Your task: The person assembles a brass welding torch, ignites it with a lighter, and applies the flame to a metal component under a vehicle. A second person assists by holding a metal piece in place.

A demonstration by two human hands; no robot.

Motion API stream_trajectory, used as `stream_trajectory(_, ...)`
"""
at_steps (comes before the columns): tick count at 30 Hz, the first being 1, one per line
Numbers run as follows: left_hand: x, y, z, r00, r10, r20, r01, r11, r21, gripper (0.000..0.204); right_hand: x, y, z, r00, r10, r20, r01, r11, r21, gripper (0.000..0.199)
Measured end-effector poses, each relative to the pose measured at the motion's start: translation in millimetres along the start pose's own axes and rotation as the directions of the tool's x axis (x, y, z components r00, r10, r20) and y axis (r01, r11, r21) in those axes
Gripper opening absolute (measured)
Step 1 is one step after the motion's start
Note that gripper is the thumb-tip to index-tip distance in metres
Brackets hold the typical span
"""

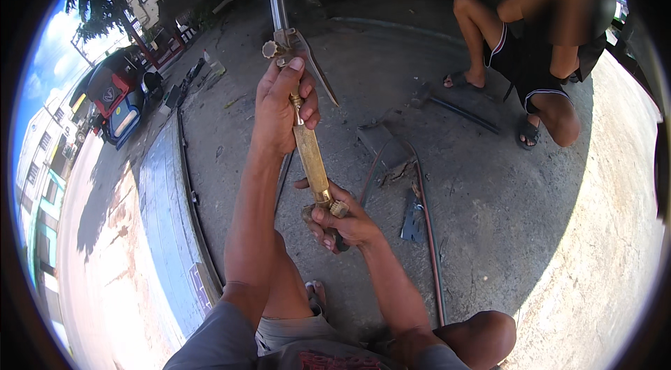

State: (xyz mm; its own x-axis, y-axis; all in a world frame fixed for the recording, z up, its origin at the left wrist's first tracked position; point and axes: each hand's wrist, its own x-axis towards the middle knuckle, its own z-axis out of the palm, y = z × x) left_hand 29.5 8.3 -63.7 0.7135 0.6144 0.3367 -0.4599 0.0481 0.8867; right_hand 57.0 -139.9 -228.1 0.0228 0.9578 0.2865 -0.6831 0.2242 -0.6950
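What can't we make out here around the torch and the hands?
- Head view: tip of the cutting torch runs off the top edge.
- Valve knobs at its rear end: covered by the right hand.
- Left hand hides the upper handle.
- Hoses: their far ends pass out of sight behind the person's leg.

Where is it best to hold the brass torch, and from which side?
Probably the smooth brass handle of the torch, taken from the left: it is a straight, bare cylinder. The left hand grips its upper end, the right hand its valve end.
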Motion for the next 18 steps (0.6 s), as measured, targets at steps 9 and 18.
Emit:
stream_trajectory(9, 26, -178, -69, 0.878, -0.434, -0.201, 0.361, 0.877, -0.318, 0.014, -30, 4, -44, 0.857, 0.298, -0.42, -0.289, 0.953, 0.087, 0.052)
stream_trajectory(18, -54, -365, -122, 0.492, -0.802, -0.338, 0.653, 0.597, -0.467, 0.013, -85, 71, -107, 0.645, 0.565, -0.515, -0.436, 0.825, 0.36, 0.038)
